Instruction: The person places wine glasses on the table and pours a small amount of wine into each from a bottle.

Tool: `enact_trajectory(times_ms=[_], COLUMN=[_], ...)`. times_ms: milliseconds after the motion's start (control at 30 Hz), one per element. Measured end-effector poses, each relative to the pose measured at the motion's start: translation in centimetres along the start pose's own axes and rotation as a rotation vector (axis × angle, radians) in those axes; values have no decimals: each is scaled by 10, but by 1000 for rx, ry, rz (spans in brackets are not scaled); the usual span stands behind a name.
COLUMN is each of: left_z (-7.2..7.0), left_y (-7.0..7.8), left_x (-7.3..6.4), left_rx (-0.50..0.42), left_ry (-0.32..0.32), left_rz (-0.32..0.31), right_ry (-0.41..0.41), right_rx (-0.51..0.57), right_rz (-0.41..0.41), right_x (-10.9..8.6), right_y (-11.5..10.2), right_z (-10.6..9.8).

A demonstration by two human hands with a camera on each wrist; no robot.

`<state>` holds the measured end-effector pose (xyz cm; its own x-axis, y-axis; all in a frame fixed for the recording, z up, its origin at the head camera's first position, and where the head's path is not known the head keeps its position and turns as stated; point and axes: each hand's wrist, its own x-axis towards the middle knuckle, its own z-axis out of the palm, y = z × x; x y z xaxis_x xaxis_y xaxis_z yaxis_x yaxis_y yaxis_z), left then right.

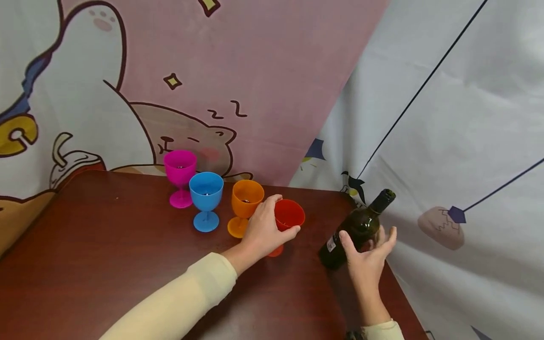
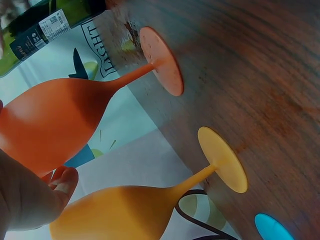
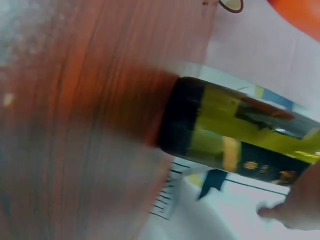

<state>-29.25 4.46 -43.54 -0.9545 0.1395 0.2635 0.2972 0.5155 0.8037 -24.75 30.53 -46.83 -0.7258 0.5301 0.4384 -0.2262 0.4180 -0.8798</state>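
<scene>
My left hand [image 1: 265,222] holds the bowl of a red plastic goblet [image 1: 291,215], thumb along the near side and fingers at the far rim. The left wrist view shows its curled fingertips against the bowl and the goblet's foot [image 2: 162,62] on the tabletop. A dark green glass wine bottle [image 1: 350,233] stands uncorked near the right edge, its base on the wood. My right hand [image 1: 367,259] is spread around the bottle's near side, thumb left and forefinger right, several fingers partly behind the glass. A label [image 3: 262,165] shows in the right wrist view.
An orange goblet [image 1: 247,196] stands just left of the red one, then a blue goblet [image 1: 206,193] and a magenta goblet [image 1: 180,170] further left. Small things lie inside these bowls. Printed cloth [image 1: 276,85] hangs behind the brown table [image 1: 127,255] and along its right side.
</scene>
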Motion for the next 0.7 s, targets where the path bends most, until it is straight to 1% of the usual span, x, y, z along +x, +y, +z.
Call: enact_trajectory(times_ms=[33,100,133,167,200,233,267,300,333,400,433,467,500,533,567,700], left_z=[0,0,0,-1,-1,-3,-4,-5,-6,-7,-6,-6,-5,-4,-3,-1], left_y=[0,-1,-1,-2,-2,-1,0,0,1,1,1,1,2,2,3,5], left_x=[0,1,1,2,2,3,4,4,4,3,1,0,-2,-3,-5,-9], left_rx=[4,11,12,13,15,16,16,17,18,25,25,25,30,31,35,49], left_ry=[1,3,5,10,17,24,33,42,47,49,46,41,36,32,28,20], left_rz=[0,6,12,20,24,32,40,42,41,30,26,20,15,12,12,19], right_ry=[45,133,169,185,184,160,112,46,-26,-166,-228,-274,-306,-333,-349,-442], right_rx=[2,16,18,20,23,19,7,-22,-56,-158,-207,-245,-274,-283,-279,-206], right_rz=[-96,-349,-472,-586,-691,-762,-801,-805,-782,-705,-650,-596,-544,-495,-465,-315], right_x=[-5,-18,-24,-30,-35,-39,-40,-40,-40,-35,-32,-29,-26,-23,-18,2], right_y=[-4,-15,-22,-31,-41,-51,-57,-62,-66,-67,-65,-62,-61,-61,-61,-66], right_z=[0,-1,0,1,3,4,4,5,6,6,7,8,10,13,16,32])
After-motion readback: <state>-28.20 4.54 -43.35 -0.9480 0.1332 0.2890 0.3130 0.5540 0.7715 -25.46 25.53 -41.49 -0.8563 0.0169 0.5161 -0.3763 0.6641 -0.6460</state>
